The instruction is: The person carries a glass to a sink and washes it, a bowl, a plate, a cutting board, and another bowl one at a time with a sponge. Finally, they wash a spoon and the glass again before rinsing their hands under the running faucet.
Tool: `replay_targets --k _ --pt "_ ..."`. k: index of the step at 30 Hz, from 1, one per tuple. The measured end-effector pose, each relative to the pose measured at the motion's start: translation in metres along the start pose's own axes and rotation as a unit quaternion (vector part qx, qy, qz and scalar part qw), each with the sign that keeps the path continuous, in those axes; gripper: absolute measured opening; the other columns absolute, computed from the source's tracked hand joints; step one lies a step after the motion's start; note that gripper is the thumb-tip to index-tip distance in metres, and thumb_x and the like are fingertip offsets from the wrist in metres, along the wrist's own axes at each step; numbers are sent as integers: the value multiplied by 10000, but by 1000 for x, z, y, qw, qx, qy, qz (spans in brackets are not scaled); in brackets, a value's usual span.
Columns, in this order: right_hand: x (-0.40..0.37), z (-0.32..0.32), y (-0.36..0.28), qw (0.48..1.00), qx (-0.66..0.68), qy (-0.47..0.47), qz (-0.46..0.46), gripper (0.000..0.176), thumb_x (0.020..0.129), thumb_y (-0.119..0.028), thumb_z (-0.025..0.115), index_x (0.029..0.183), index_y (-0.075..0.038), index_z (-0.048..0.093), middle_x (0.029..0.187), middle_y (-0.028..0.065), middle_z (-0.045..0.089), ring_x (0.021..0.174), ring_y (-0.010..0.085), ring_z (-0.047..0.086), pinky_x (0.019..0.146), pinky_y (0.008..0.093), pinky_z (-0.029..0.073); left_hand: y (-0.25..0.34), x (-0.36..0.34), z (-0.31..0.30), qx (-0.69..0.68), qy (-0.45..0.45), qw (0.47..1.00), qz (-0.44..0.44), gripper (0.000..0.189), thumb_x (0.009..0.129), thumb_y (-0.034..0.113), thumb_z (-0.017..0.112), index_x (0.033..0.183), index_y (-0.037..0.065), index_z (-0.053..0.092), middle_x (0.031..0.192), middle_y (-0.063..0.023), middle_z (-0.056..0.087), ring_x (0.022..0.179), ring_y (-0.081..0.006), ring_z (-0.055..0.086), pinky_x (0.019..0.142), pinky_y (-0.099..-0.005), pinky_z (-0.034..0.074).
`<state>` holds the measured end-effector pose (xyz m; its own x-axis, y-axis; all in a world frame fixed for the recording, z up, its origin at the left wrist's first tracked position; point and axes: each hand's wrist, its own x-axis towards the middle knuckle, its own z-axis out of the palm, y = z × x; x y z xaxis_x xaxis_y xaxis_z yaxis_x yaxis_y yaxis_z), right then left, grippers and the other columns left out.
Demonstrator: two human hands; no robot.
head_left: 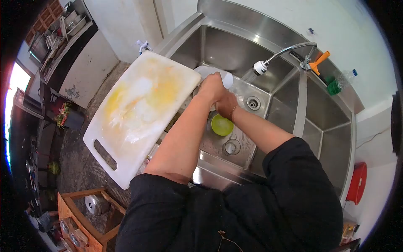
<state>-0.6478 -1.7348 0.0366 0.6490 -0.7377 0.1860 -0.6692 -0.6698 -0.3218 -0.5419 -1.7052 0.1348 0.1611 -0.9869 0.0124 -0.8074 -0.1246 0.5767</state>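
The cutting board point(140, 105) overhangs the sink's point(301, 103) left edge, long axis slanting from near-left handle slot point(105, 154) to far right. In the left basin point(247, 130), curled left hand point(213, 87) and right hand point(226, 103) meet beside a white dish point(208, 70), grip hidden.

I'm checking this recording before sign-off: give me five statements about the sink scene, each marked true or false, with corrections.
1. Water runs from the white faucet head. True.
2. The round lime-green bowl sits on the cutting board. False: it is in the stainless-steel sink.
3. The clear drinking glass is in the same compartment as the bowl. True.
4. The left hand and right hand are far apart. False: they are close together, beside a white dish.
5. The white rectangular cutting board has yellow stains. True.
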Motion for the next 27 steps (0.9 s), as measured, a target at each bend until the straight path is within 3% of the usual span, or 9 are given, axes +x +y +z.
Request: replay_targets --k 2,4,7,9,14,17,20,23,27 --pt "5 -35 -1 990 -111 -89 24 217 762 -208 509 798 -67 671 884 188 631 849 361 602 714 449 477 -2 1 2 -9 22 1000 -17 348 709 81 607 1015 -71 542 991 -263 602 944 -380 589 822 -420 474" --pt "5 -82 -5 986 -135 -79 54 259 752 -253 513 711 -59 678 825 194 637 818 355 616 679 423 494 -5 3 2 -14 32 999 -41 314 723 74 584 996 -77 553 997 -272 597 936 -369 597 817 -419 476" --pt "24 -121 8 990 -47 -44 124 422 779 -415 500 763 -34 680 879 207 639 865 353 611 742 425 477 -2 2 -11 94 -114 989 -28 298 749 78 535 1007 -64 574 1037 -252 596 936 -350 606 818 -416 479" --pt "37 -146 6 977 59 -21 204 549 786 -545 474 780 -38 686 914 203 641 888 354 609 777 428 464 -9 7 7 130 -165 976 -64 338 750 112 578 1073 14 591 1111 -187 589 1015 -308 585 863 -391 464" --pt "64 -156 -53 978 37 -162 128 850 688 -799 380 887 -35 696 979 190 641 997 349 580 858 395 433 -6 0 21 204 -274 940 -13 376 761 131 546 1133 133 596 1186 -100 576 1087 -274 555 889 -380 454" --pt "94 -130 -57 959 119 -248 73 879 623 -814 463 887 -7 691 1002 183 635 1014 328 574 854 384 428 -3 -3 19 227 -360 904 -23 377 761 132 516 1130 134 593 1198 -104 567 1094 -262 551 887 -386 454" --pt "102 -129 -70 950 161 -264 54 738 622 -731 589 744 -9 680 743 112 600 749 221 557 695 324 430 -2 -1 22 232 -400 886 -23 373 754 146 519 1118 113 593 1188 -108 571 1079 -257 557 878 -388 457" --pt "111 -124 -73 932 150 -330 11 626 601 -619 710 742 -10 669 707 53 576 678 159 516 641 290 416 0 -3 20 232 -389 892 7 363 746 168 540 1096 95 598 1160 -115 584 1062 -252 566 866 -384 460" --pt "114 -109 -67 879 318 -341 102 431 631 -446 774 774 -51 677 703 10 576 610 103 476 567 255 390 -6 0 28 187 -399 898 -1 332 737 183 558 1047 79 618 1114 -126 604 1031 -252 581 851 -375 465"
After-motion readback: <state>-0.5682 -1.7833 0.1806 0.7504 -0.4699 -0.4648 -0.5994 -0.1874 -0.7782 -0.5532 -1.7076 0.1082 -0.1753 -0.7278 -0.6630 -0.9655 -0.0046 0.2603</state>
